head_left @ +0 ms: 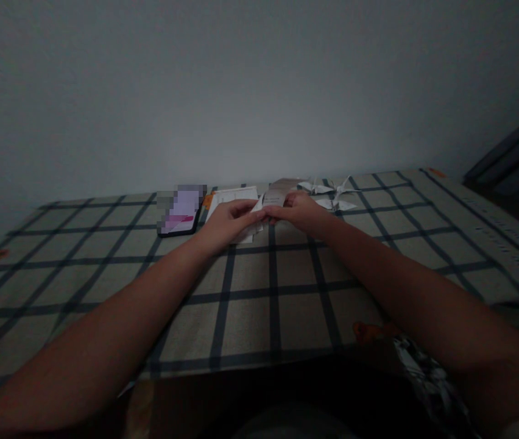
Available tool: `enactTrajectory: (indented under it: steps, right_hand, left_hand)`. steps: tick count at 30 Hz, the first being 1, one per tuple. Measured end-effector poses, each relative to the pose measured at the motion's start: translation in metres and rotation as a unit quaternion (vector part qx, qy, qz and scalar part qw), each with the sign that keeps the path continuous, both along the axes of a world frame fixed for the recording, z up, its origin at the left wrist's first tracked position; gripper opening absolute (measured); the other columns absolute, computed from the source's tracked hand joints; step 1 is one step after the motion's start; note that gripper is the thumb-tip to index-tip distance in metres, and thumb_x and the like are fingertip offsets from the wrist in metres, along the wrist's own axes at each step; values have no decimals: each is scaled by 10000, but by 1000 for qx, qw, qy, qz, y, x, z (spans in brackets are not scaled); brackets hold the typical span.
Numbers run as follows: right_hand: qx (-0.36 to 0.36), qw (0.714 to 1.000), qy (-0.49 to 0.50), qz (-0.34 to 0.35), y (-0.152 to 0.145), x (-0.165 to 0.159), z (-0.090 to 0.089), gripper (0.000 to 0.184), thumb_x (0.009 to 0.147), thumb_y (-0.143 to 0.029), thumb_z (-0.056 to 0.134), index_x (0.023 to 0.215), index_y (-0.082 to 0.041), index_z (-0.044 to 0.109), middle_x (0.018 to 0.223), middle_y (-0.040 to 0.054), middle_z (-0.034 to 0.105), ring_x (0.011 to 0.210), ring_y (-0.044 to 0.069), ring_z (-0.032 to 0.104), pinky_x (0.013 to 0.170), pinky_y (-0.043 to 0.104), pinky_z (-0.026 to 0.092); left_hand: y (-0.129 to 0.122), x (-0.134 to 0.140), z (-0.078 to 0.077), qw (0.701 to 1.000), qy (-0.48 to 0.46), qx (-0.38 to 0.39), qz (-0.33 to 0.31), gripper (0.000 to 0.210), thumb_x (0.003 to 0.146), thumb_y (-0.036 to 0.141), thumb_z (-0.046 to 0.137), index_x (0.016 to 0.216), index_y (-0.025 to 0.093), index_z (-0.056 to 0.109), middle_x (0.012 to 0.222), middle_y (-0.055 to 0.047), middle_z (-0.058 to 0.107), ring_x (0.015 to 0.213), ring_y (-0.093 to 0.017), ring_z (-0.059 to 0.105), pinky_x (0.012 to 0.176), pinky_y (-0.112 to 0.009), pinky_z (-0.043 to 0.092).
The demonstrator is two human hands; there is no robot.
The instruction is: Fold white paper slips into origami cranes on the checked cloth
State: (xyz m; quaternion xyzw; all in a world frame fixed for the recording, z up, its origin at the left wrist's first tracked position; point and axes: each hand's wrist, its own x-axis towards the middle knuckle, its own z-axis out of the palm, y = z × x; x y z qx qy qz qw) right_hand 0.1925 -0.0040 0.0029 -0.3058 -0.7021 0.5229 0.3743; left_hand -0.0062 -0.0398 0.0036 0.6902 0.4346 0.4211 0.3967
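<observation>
Between my two hands is a sheet of printed paper (276, 196), bent upward in a curve. My left hand (232, 218) pinches its left edge between thumb and fingers. From the other side, my right hand (300, 210) grips the same paper, its thumb close to the left thumb. Some of the fingers are hidden behind the paper. Under and beside my left hand lie flat printed sheets (232, 195). Just beyond my right hand rest several folded paper cranes (337, 203), white with pointed wings.
A phone (181, 210) with a lit, partly pixelated screen lies to the left of the sheets. The table wears a checked cloth (250, 317) with dark lines. A plain wall (259, 91) rises behind it. Dark slanted slats (515, 149) stand at the right.
</observation>
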Motion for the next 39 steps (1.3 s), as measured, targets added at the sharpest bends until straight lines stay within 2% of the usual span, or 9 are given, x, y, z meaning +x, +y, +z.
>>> enactTrajectory:
  steps: [3, 6, 11, 20, 25, 32, 36, 39]
  right_hand:
    - [-1, 1000, 3, -11, -3, 0, 2, 221, 780, -344, 751, 744, -133, 697, 725, 44, 705, 696, 134, 649, 767, 298, 544]
    - [-3, 1000, 13, -20, -3, 1, 3, 242, 761, -364, 769, 788, -132, 706, 753, 42, 712, 719, 136, 653, 791, 309, 538]
    - [-14, 999, -6, -43, 1, 0, 2, 254, 747, -366, 774, 754, -126, 692, 707, 38, 699, 666, 129, 638, 711, 283, 529]
    - [-21, 999, -7, -41, -1, -3, 3, 171, 756, -285, 757, 772, -129, 687, 733, 33, 713, 606, 96, 611, 614, 233, 517]
    - [-31, 998, -23, -48, -2, -3, 5, 126, 780, -229, 727, 734, -117, 691, 696, 32, 707, 583, 86, 610, 584, 210, 505]
    - [-35, 998, -31, -33, -2, -1, 1, 104, 792, -219, 726, 797, -116, 709, 749, 46, 721, 622, 97, 628, 612, 222, 523]
    - [-14, 999, -46, -25, 1, 1, -4, 149, 781, -262, 741, 825, -121, 718, 770, 58, 724, 645, 115, 635, 613, 241, 524]
    - [16, 998, -54, -28, 2, 0, -4, 175, 790, -292, 727, 833, -123, 720, 770, 58, 722, 677, 134, 644, 640, 258, 525]
  left_hand:
    - [0, -1, 0, 1000, -1, -3, 13, 355, 803, 485, 710, 953, 171, 785, 888, -63, 749, 785, -176, 654, 720, -266, 477]
    - [1, -2, -3, 999, -24, -3, 33, 339, 775, 463, 741, 933, 166, 784, 881, -60, 743, 772, -167, 644, 697, -259, 465]
    - [5, -2, -8, 994, -83, -50, 56, 392, 707, 462, 793, 945, 153, 758, 886, -62, 744, 738, -169, 645, 673, -262, 472]
    - [5, 0, -6, 985, -98, -92, 105, 314, 639, 393, 801, 828, 156, 718, 726, -22, 705, 587, -144, 596, 565, -251, 425]
    - [5, 2, -5, 984, -98, -121, 88, 326, 616, 376, 810, 825, 142, 723, 733, -48, 723, 589, -158, 616, 575, -265, 453]
    - [6, -1, -7, 989, -68, -103, 86, 290, 636, 383, 818, 759, 133, 736, 707, -54, 721, 570, -139, 595, 548, -248, 427]
    - [5, -1, -7, 989, -57, -103, 88, 294, 639, 390, 818, 760, 135, 736, 720, -63, 723, 582, -149, 600, 555, -258, 430]
    - [5, 1, -7, 985, -85, -124, 79, 303, 646, 389, 809, 800, 136, 743, 738, -63, 730, 600, -156, 620, 573, -263, 453]
